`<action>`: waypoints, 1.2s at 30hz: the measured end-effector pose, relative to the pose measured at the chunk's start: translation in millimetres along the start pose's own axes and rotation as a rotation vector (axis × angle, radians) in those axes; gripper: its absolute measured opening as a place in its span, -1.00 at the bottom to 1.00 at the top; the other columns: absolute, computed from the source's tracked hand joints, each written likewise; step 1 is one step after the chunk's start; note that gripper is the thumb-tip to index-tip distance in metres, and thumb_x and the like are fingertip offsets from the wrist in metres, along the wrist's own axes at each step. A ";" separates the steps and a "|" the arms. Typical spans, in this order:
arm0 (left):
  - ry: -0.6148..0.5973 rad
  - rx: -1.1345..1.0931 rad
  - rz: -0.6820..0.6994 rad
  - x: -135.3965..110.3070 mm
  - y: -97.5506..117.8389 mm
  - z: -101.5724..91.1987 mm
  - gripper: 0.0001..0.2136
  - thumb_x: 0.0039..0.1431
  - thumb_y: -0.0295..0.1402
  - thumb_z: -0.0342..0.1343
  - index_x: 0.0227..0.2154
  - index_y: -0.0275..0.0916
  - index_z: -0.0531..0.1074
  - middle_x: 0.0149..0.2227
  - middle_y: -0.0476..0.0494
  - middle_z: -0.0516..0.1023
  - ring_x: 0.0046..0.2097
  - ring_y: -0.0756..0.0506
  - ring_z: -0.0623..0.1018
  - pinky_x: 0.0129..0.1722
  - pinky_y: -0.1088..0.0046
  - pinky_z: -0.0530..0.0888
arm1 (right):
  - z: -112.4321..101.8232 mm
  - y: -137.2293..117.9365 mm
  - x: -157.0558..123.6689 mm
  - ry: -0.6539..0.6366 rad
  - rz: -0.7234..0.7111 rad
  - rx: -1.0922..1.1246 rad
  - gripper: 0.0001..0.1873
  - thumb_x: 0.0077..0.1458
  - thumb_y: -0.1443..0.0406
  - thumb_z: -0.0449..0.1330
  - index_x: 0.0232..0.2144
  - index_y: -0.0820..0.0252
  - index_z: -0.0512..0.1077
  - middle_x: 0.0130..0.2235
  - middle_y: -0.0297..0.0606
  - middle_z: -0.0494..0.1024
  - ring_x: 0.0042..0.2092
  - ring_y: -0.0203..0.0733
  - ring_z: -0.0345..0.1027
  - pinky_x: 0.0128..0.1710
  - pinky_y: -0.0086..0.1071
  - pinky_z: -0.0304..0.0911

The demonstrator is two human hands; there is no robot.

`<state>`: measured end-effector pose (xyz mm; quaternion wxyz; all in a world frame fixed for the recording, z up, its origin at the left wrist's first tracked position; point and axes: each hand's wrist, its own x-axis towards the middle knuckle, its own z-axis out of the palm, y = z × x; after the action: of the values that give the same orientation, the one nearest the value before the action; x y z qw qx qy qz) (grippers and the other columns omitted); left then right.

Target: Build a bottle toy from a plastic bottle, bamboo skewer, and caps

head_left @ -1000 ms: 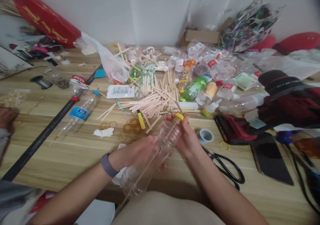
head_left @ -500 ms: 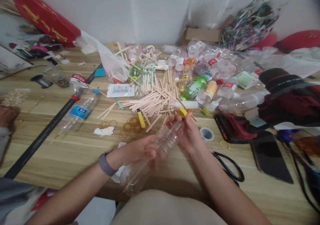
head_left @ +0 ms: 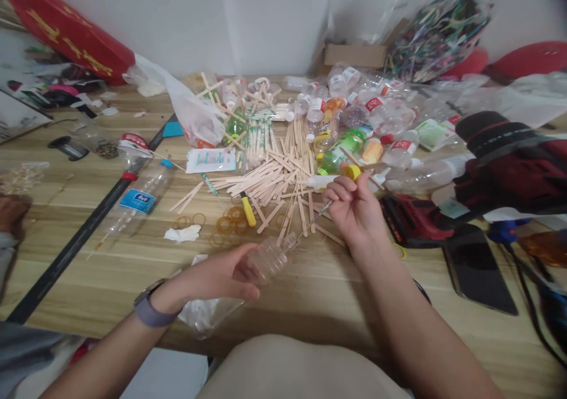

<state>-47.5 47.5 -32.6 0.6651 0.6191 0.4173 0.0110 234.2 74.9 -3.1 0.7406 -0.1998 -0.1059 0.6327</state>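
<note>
My left hand (head_left: 225, 276) is wrapped around a clear plastic bottle (head_left: 268, 261), which lies tilted with its open neck pointing up and right. In my closed right hand (head_left: 357, 210) is a yellow bottle cap (head_left: 352, 172), with a thin brownish stick beside or through it; I cannot tell which. A slim greyish rod (head_left: 315, 217) runs from under the right fingers down toward the bottle's mouth. Whether its tip enters the neck is unclear. Just beyond the hands lies a heap of flat wooden sticks (head_left: 270, 183).
A red and black power drill (head_left: 414, 225) and a phone (head_left: 476, 269) lie at right. Many plastic bottles crowd the back right. A yellow-handled tool (head_left: 248, 211), rubber bands (head_left: 230, 225) and a blue-labelled bottle (head_left: 135, 201) lie left. Another person's hand (head_left: 12, 213) shows at far left.
My right hand has moved up and right, away from the bottle, carrying the yellow cap. The bottle's neck now shows uncovered, and my left hand has shifted left and down with the bottle.
</note>
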 end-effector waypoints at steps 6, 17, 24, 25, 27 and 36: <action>0.117 0.226 -0.028 -5.9 9.7 -7.9 -0.23 -0.01 -0.11 0.34 0.25 -0.24 0.25 -0.03 -0.16 0.56 -0.05 -0.24 0.54 -0.07 0.34 0.43 | 14.5 -34.1 12.7 0.004 -0.137 -0.028 -0.73 0.42 0.19 0.10 -0.36 0.10 0.39 -0.62 -0.56 0.17 -0.63 -0.46 0.05 -0.59 -0.58 0.15; 0.322 0.592 -0.041 -12.8 20.2 -9.7 -0.31 0.15 -0.02 0.10 0.27 -0.29 0.25 0.21 -0.38 0.45 0.17 -0.37 0.48 0.15 0.10 0.40 | 35.6 -61.7 18.5 0.177 -0.281 -0.068 -0.47 0.49 0.06 -0.21 -0.44 0.12 0.31 -0.65 -0.54 0.13 -0.67 -0.44 -0.01 -0.63 -0.52 0.14; 0.424 0.686 0.010 -16.9 27.6 -9.0 -0.37 0.17 0.04 0.02 0.20 -0.27 0.33 0.24 -0.41 0.42 0.23 -0.40 0.42 0.19 -0.02 0.36 | 40.2 -70.3 15.7 0.121 -0.186 -0.058 -0.61 0.48 0.21 -0.07 -0.40 0.14 0.34 -0.67 -0.56 0.13 -0.67 -0.46 -0.02 -0.64 -0.53 0.11; 0.472 0.685 0.038 -16.6 31.3 -8.8 -0.37 0.17 0.05 0.03 0.18 -0.27 0.35 0.22 -0.41 0.44 0.22 -0.40 0.43 0.18 -0.03 0.36 | 40.8 -65.9 14.1 0.122 -0.139 -0.078 -0.65 0.47 0.21 -0.02 -0.39 0.16 0.35 -0.66 -0.57 0.13 -0.68 -0.47 -0.03 -0.64 -0.55 0.10; 0.577 0.661 0.119 -14.5 42.3 -6.4 -0.42 0.17 0.04 0.05 0.12 -0.24 0.40 0.17 -0.37 0.49 0.18 -0.37 0.46 0.16 -0.01 0.38 | 42.8 -52.9 9.9 0.131 -0.044 -0.118 -0.69 0.43 0.21 0.08 -0.39 0.18 0.35 -0.66 -0.59 0.12 -0.68 -0.49 -0.04 -0.64 -0.56 0.09; 0.464 0.393 0.376 32.6 95.3 26.0 -0.75 0.13 -0.15 0.22 -0.25 -0.22 0.56 -0.31 -0.06 0.63 -0.28 -0.08 0.55 -0.25 0.41 0.43 | 50.0 8.8 -12.9 0.116 0.182 -0.113 -0.66 0.45 0.16 0.03 -0.33 0.24 0.38 -0.63 -0.59 0.12 -0.65 -0.49 0.01 -0.59 -0.57 0.15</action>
<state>36.4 65.8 26.1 0.4072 0.7824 0.4299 0.1930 203.6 71.4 39.2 0.6726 -0.2864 -0.0799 0.6777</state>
